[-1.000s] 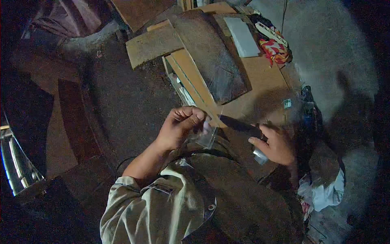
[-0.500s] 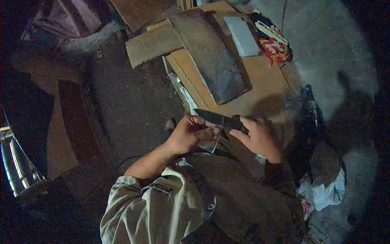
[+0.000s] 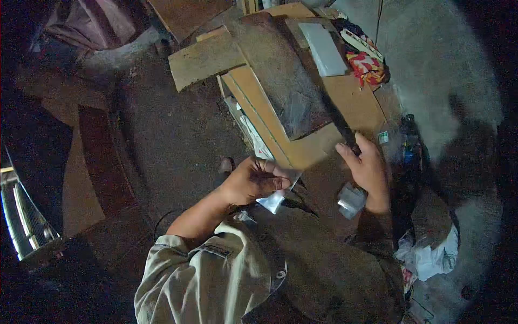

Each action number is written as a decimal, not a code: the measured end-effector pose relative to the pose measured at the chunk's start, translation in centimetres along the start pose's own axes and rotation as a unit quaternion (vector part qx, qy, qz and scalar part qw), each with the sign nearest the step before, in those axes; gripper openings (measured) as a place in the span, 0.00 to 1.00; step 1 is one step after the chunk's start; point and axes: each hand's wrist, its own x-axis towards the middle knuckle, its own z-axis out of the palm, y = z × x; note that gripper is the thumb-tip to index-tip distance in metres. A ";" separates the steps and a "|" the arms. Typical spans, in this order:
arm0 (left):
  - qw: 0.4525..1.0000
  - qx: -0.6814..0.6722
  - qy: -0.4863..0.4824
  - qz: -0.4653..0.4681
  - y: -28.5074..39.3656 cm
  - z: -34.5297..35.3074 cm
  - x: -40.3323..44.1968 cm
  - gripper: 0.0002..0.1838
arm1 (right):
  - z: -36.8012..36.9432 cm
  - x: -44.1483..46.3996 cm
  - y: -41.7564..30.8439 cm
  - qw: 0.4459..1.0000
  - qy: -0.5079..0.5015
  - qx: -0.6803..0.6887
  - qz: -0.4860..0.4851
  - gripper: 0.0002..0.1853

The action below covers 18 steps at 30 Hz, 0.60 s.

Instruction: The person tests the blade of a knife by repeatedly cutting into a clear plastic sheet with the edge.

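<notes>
Pinched between the thumb and fingers of my left hand [image 3: 258, 181] is a small clear plastic piece [image 3: 272, 201], which hangs below the fingertips and catches the light. My right hand [image 3: 367, 164] is closed round the handle of a dark knife [image 3: 341, 125]. The blade points up and away, over the edge of the dark worn board, and is blurred. The two hands are apart. Below my right hand lies a shiny clear packet [image 3: 352, 201].
A wooden table [image 3: 350, 100] carries a dark worn board [image 3: 286, 81], a white block [image 3: 322, 48] and a red and yellow cloth [image 3: 368, 69]. An open drawer [image 3: 251, 129] is at its left side. A white bag [image 3: 436, 258] lies at lower right.
The knife first came left to the plastic at my left hand, then swung away up and right with my right hand. My left hand has moved slightly down and right since the first frame.
</notes>
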 end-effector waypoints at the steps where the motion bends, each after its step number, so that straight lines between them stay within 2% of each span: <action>1: 1.000 0.000 -0.001 -0.001 0.0 0.1 0.2 0.05 | 0.8 -0.1 0.7 0.998 -0.003 0.067 -0.015 0.14; 2: 1.000 0.008 -0.006 -0.016 0.1 0.2 0.4 0.05 | 1.6 -0.6 0.4 0.998 -0.001 0.066 -0.013 0.14; 4: 0.999 0.017 -0.012 -0.032 0.3 0.7 1.0 0.06 | 3.7 -1.2 -1.1 0.957 -0.064 0.281 -0.042 0.11; 5: 0.998 0.061 -0.008 -0.031 0.5 1.0 1.2 0.05 | 4.3 -1.2 -1.3 0.957 -0.063 0.281 -0.042 0.11; 6: 0.994 0.106 -0.004 -0.031 0.8 1.3 1.3 0.05 | 4.9 -1.0 -1.4 0.957 -0.104 0.269 -0.037 0.11; 7: 0.997 0.065 -0.025 -0.028 1.2 1.4 1.3 0.04 | 5.3 -0.8 -1.6 0.955 -0.144 0.257 -0.032 0.12; 8: 0.997 0.065 -0.025 -0.029 1.1 1.4 1.2 0.04 | 5.5 -0.7 -1.9 0.955 -0.144 0.258 -0.031 0.12; 10: 0.999 0.016 0.011 -0.034 0.7 1.5 1.1 0.07 | 5.4 -0.5 -2.5 0.954 -0.058 0.292 -0.017 0.06; 11: 0.998 0.041 -0.006 -0.048 0.8 1.2 1.0 0.10 | 5.0 -0.3 -2.7 0.939 -0.060 0.337 0.026 0.06; 12: 0.998 0.041 -0.006 -0.048 0.9 1.3 0.9 0.10 | 4.9 -0.1 -2.4 0.939 -0.059 0.337 0.026 0.06; 14: 0.998 0.045 0.030 -0.040 1.0 1.5 0.6 0.10 | 4.8 0.5 -1.6 0.947 0.006 0.322 -0.005 0.06; 18: 0.999 -0.010 0.046 -0.017 0.2 1.2 0.6 0.09 | 4.4 1.1 -1.2 0.938 0.016 0.346 0.010 0.07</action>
